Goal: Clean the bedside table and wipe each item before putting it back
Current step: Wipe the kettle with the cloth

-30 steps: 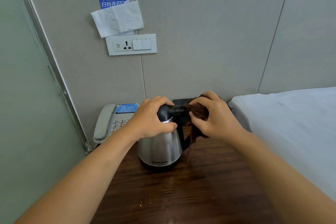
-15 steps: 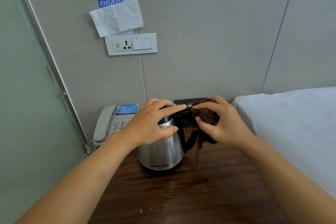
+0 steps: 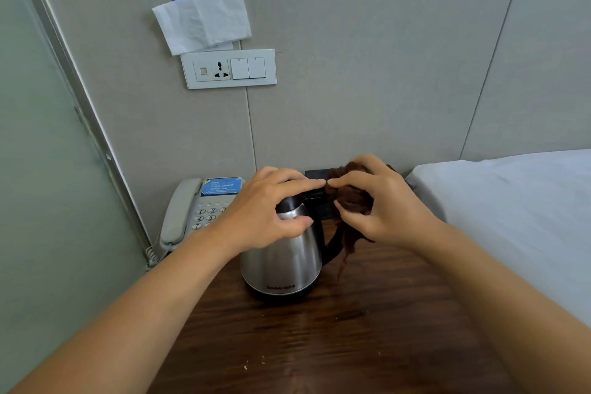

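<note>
Kettle: the steel kettle [image 3: 281, 261] stands upright on the table [image 3: 319, 345], at its far middle.
Left hand: the left hand [image 3: 268, 214] lies over the kettle's black lid, fingers curved round the top, thumb against the steel side.
Right hand: the right hand [image 3: 380, 205] clutches a bunched brown cloth [image 3: 350, 201] at the top of the handle; a tail hangs beside the handle.
Phone: a phone [image 3: 195, 211] sits left of the kettle, by the wall.
Bed: a white bed [image 3: 511, 201] adjoins the table's right.
Wall: a socket plate [image 3: 228, 69] below a tissue [image 3: 201, 21].
</note>
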